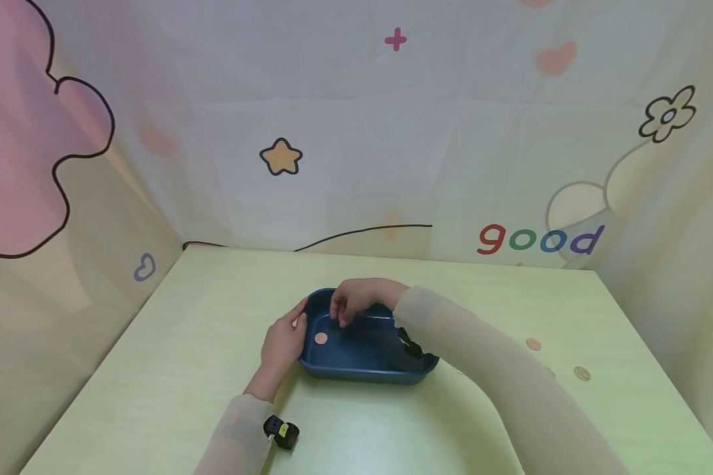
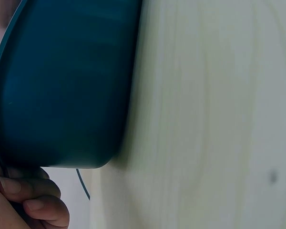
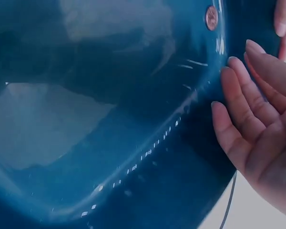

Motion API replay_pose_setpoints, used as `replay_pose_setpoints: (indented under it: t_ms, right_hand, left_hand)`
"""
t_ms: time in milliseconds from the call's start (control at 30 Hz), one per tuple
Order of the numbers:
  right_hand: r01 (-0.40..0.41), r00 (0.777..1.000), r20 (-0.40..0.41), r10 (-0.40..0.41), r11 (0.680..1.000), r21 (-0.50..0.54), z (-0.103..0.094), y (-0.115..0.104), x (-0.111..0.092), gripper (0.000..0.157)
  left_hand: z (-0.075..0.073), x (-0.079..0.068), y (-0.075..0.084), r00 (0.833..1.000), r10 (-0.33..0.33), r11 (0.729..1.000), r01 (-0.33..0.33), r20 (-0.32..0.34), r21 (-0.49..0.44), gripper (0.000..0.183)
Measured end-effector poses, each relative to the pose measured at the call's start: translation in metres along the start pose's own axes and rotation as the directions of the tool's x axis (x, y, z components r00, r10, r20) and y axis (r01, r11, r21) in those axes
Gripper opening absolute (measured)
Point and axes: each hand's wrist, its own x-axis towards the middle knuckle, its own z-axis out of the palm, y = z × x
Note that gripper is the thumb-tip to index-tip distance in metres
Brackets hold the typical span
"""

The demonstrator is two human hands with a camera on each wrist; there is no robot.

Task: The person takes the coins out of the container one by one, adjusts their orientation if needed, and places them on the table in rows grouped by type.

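Note:
A dark blue rectangular tray (image 1: 365,377) with rounded corners sits on the table. My left hand (image 1: 284,340) grips its left end, thumb at the rim; curled fingers (image 2: 35,191) show beside the tray wall in the left wrist view. Over the tray's far left part hangs my right hand (image 1: 356,300), fingers loosely bent downward. The right wrist view shows those fingers (image 3: 236,93) with no object visible between them. A copper-coloured coin (image 1: 321,338) lies flat on the tray floor near the left end, close to both hands.
To the right on the pale table (image 1: 154,369) lie a copper-coloured coin (image 1: 533,344) and a yellowish coin (image 1: 582,373). My right sleeve (image 1: 487,356) crosses over the table and partly covers further coins. A printed cloth (image 1: 356,132) stands behind and at both sides.

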Motion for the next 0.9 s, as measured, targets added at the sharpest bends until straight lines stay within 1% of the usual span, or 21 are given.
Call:
replay_pose_setpoints:
  t_ms: [233,400,567,767,900]
  right_hand:
    - [0.035,0.999,-0.038,-0.036,0.999,-0.031,0.013,-0.006,0.019,0.025]
    - [0.051,0.998,-0.041,-0.055,0.995,-0.081,0.024,-0.008,0.027,0.027]
    - [0.067,0.996,-0.048,-0.072,0.992,-0.104,0.034,-0.007,0.032,0.028]
    - [0.075,0.993,-0.084,-0.085,0.991,-0.110,0.043,-0.006,0.034,0.022]
    - [0.079,0.992,-0.092,-0.091,0.989,-0.129,0.045,-0.006,0.036,0.018]
  left_hand:
    - [-0.001,0.000,-0.002,1.000,0.003,1.000,-0.003,0.000,0.001,0.045]
    - [-0.001,0.000,-0.002,1.000,0.007,1.000,-0.007,0.011,-0.001,0.045]
    - [-0.001,0.000,-0.002,1.000,0.005,1.000,-0.005,0.007,-0.008,0.045]
    - [0.000,-0.001,-0.001,1.000,-0.005,1.000,0.006,0.020,-0.016,0.045]
    - [0.000,-0.001,0.000,1.000,-0.002,1.000,0.002,0.010,-0.018,0.045]
